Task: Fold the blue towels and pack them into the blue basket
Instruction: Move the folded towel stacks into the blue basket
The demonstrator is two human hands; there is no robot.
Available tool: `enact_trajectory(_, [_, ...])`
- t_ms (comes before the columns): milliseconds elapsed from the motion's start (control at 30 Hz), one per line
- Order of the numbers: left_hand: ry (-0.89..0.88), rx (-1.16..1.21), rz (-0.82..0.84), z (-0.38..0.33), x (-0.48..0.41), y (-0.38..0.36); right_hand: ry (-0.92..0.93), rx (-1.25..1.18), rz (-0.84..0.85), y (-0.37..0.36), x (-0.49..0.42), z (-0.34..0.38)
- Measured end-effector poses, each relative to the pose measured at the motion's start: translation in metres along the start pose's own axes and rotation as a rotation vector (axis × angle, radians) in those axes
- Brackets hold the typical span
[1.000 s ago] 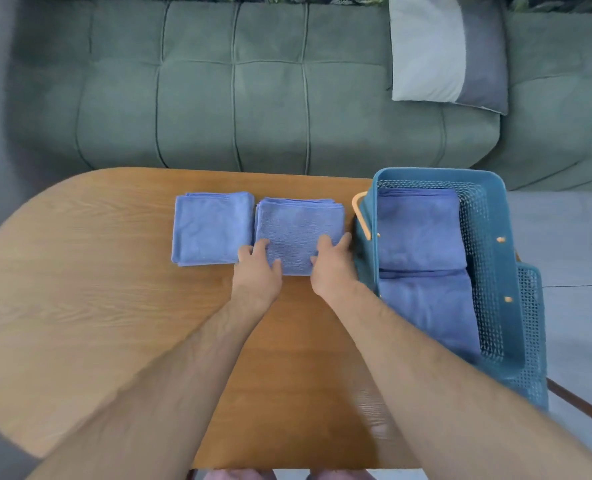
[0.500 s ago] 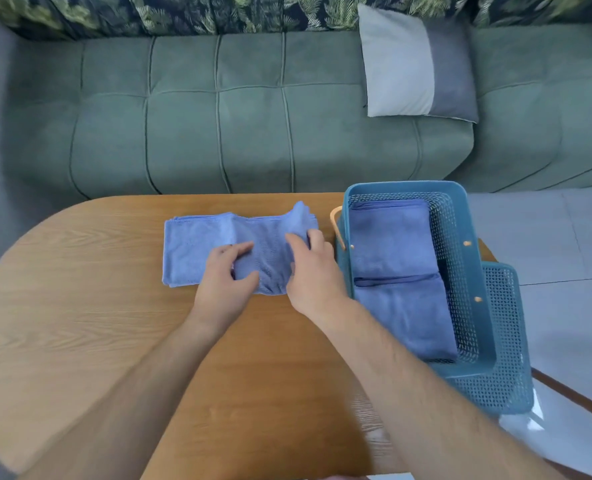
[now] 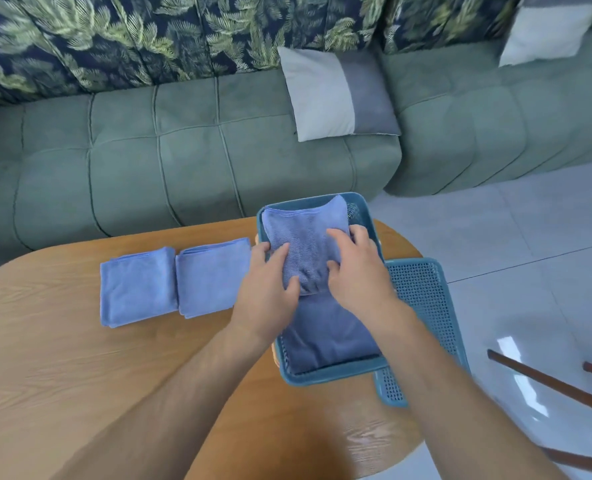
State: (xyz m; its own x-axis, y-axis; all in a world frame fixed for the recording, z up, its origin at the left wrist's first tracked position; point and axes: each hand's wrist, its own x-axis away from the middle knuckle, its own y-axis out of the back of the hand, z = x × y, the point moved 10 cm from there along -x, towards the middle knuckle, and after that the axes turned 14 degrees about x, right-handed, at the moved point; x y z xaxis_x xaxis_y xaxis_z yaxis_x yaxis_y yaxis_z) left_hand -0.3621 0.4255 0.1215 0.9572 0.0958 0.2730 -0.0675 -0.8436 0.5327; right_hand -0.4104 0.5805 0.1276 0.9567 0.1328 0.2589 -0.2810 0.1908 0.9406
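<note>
A blue basket point(image 3: 329, 373) stands at the right end of the wooden table point(image 3: 80, 375). My left hand point(image 3: 267, 292) and my right hand point(image 3: 357, 271) both grip a folded blue towel point(image 3: 305, 237) and hold it over the far half of the basket. A darker folded towel point(image 3: 325, 334) lies in the basket's near half. Two more folded blue towels lie side by side on the table to the left, one point(image 3: 137, 289) at the far left and the other point(image 3: 213, 275) next to the basket.
A second blue mesh piece point(image 3: 422, 292) sits right of the basket, past the table's edge. A green sofa point(image 3: 183, 150) with a grey cushion point(image 3: 336, 95) runs behind the table. Brown chair legs point(image 3: 547, 386) stand on the tiled floor at the right.
Both hands picked a folded towel off the pile beside the basket and carried it right, over the basket. The camera tilted up and shifted.
</note>
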Motion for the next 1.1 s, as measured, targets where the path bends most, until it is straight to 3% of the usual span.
enact_trajectory(267, [0.106,-0.303,0.049,0.013,-0.029,-0.040,0.050,0.168,0.063,-0.043,-0.030,-0.017])
enact_trajectory(333, [0.079,-0.448,0.030,0.015,-0.032,-0.042,0.028,0.425,-0.087,-0.039,-0.033,-0.013])
enact_trajectory(433, [-0.102,-0.583,-0.004,0.003,-0.034,-0.047,0.110,0.551,-0.225,-0.034,-0.031,0.008])
enact_trajectory(533, [-0.097,-0.728,0.176,0.019,-0.043,-0.065,0.258,0.503,-0.036,-0.070,-0.034,0.016])
enact_trajectory(633, [-0.116,-0.962,0.221,0.023,-0.061,-0.067,0.233,0.490,0.155,-0.101,-0.046,0.001])
enact_trajectory(800, [-0.094,-1.084,0.320,0.031,-0.080,-0.080,0.248,0.496,0.162,-0.124,-0.054,-0.008])
enact_trajectory(1100, [-0.020,-1.066,0.355,0.044,-0.091,-0.097,0.234,0.496,0.218,-0.141,-0.063,-0.010])
